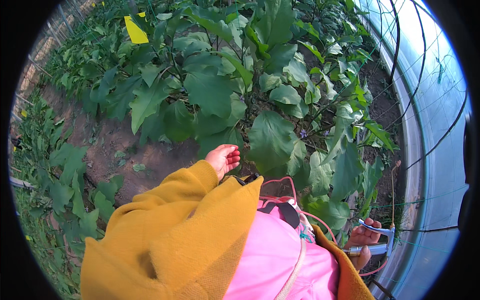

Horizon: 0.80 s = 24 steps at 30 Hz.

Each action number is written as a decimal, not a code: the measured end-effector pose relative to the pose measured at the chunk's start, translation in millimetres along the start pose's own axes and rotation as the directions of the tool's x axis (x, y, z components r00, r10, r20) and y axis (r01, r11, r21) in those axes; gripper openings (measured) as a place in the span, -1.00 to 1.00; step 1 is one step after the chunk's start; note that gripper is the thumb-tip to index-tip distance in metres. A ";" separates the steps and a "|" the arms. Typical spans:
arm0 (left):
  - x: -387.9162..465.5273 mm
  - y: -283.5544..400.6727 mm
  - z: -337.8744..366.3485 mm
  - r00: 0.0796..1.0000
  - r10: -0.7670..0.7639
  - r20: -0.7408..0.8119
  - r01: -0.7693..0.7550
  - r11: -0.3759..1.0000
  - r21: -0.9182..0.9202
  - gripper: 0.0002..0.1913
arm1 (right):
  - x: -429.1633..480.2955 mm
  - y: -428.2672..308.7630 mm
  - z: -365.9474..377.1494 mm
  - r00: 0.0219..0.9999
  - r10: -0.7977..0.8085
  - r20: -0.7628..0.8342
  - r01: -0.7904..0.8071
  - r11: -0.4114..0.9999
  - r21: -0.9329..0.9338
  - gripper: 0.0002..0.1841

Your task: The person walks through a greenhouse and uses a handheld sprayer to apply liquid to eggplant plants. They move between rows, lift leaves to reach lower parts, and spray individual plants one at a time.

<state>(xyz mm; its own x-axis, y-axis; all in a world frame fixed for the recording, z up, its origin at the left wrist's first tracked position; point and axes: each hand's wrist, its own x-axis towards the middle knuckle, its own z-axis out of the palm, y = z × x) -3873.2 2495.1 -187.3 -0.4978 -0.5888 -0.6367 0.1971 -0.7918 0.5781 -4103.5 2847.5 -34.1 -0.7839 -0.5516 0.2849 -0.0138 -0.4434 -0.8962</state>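
Observation:
My left hand [224, 159] is loosely curled in front of the mustard coat [161, 232], beside broad eggplant leaves [272, 138]. Its fingers lie together, and nothing shows between them. Low on the right, my right hand [362, 240] grips the metal handle of a trigger sprayer [375, 248]. From the sprayer's head a thin brass-coloured wand [393, 195] points up toward the plants. A pink hose [369, 273] joins the handle, and more pink hose [318, 219] loops across my front.
Eggplant plants with purple flowers [303, 133] fill the bed ahead. Bare soil [112, 138] runs between rows on the left. Yellow sticky cards [135, 30] hang among leaves. Along the right stands a plastic-film greenhouse wall [438, 150], with green strings and dark hoops [422, 56].

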 end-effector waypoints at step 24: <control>-68.5 115.8 -284.4 0.898 0.130 -0.420 -0.226 0.956 -0.188 -0.85 | 23.8 86.2 259.2 0.799 0.304 0.519 -0.319 0.946 -0.063 -0.14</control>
<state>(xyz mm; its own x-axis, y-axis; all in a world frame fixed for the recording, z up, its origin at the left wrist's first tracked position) -3576.1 2397.6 -221.9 -0.0669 -0.6998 -0.7112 0.4592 -0.6545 0.6007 -3962.5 2613.0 -16.5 -0.3082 -0.9423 0.1311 0.1981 -0.1984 -0.9599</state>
